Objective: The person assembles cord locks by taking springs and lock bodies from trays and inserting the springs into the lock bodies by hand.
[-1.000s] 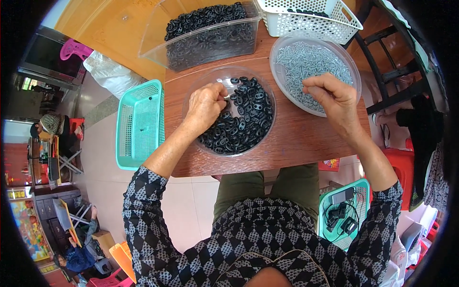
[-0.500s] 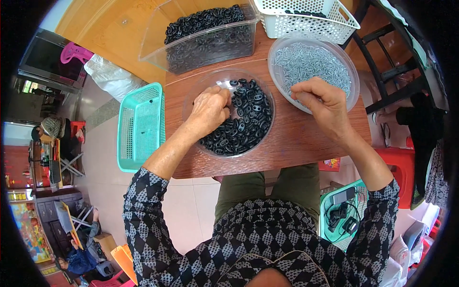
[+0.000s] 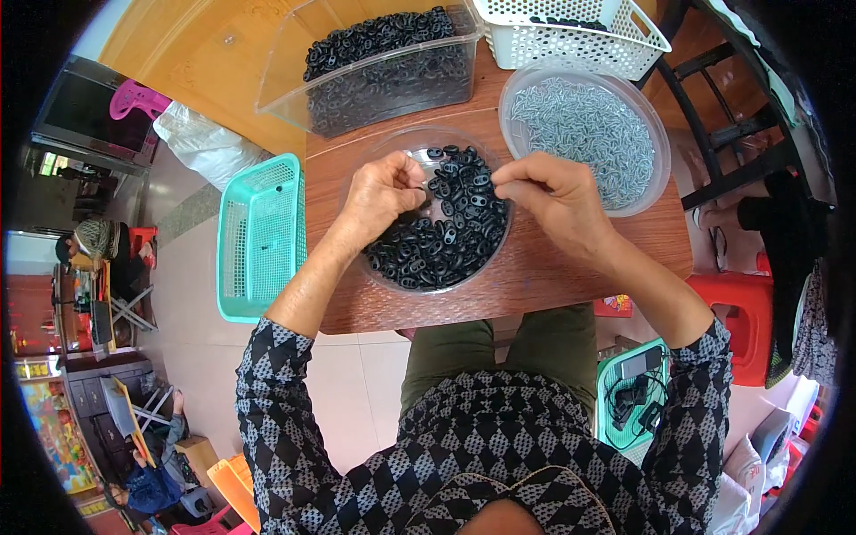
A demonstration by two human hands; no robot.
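A round clear bowl (image 3: 349, 192) on the wooden table holds many small black oval pieces with two holes (image 3: 459, 209). Above its left part is my left hand (image 3: 383, 198), thumb and fingers bent together; whatever they hold is hidden. My right hand (image 3: 555, 194) hovers at the bowl's right rim with thumb and forefinger pinched, and anything between them is too small to make out. Behind my right hand, a second round tub (image 3: 663, 160) contains a heap of small silvery screws (image 3: 580, 120).
At the table's (image 3: 535, 285) back stand a clear bin (image 3: 294, 85) of black pieces and a white perforated basket (image 3: 571, 49). A turquoise basket (image 3: 234, 285) is left of the table; another basket (image 3: 615, 361) with cables sits lower right, near a red stool (image 3: 736, 321). Other people are farther left.
My right hand has moved left from the screw tub to the black-piece bowl's rim. My left hand has risen slightly off the black pieces and turned, its fingers now pointing right.
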